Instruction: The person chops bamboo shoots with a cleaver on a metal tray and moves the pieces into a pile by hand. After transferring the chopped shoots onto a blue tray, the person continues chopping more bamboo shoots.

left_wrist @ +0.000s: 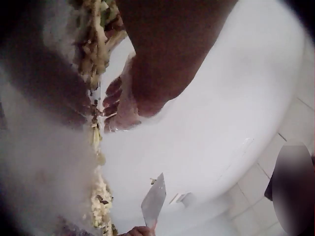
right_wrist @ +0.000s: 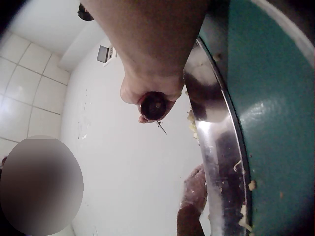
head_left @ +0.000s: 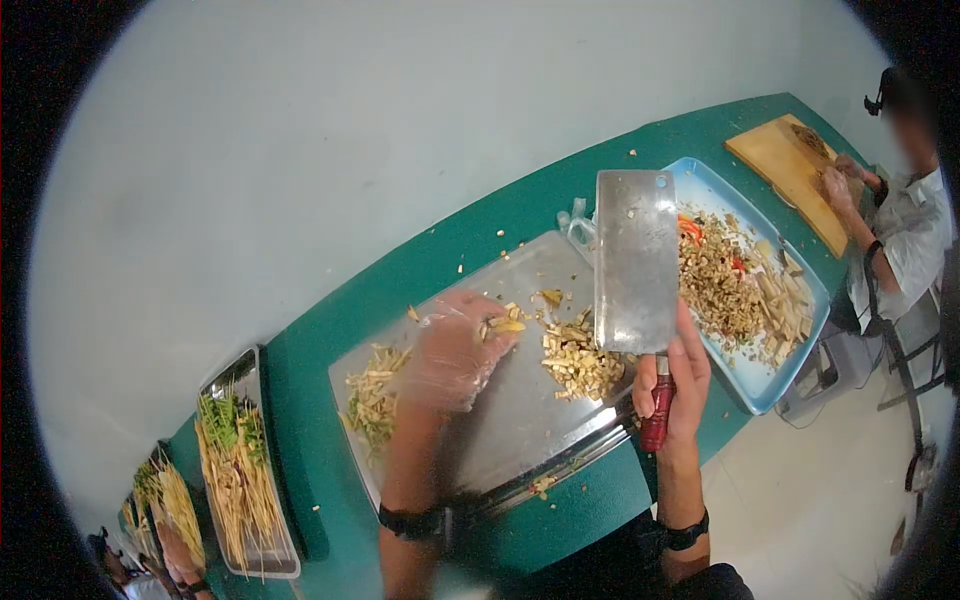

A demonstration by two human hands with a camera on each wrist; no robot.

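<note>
My right hand (head_left: 682, 385) grips the red handle of a cleaver (head_left: 636, 260); its broad blade stands up over the right end of a metal tray (head_left: 490, 440). In the right wrist view the handle's butt end (right_wrist: 153, 105) pokes out of the fist. My left hand (head_left: 450, 350), in a clear plastic glove, is low over the tray's middle, its thumb and fingers around some yellowish vegetable pieces (head_left: 508, 326). A pile of chopped pale pieces (head_left: 580, 362) lies between the hands. Uncut strips (head_left: 372, 395) lie left of the left wrist.
A blue-rimmed tray (head_left: 757, 398) of chopped vegetables with red bits stands right of the metal tray. Beyond it another person works at a wooden board (head_left: 775, 165). A tray (head_left: 290, 565) of long vegetable strips stands to the left, and another person's hand (head_left: 180, 550) shows farther left.
</note>
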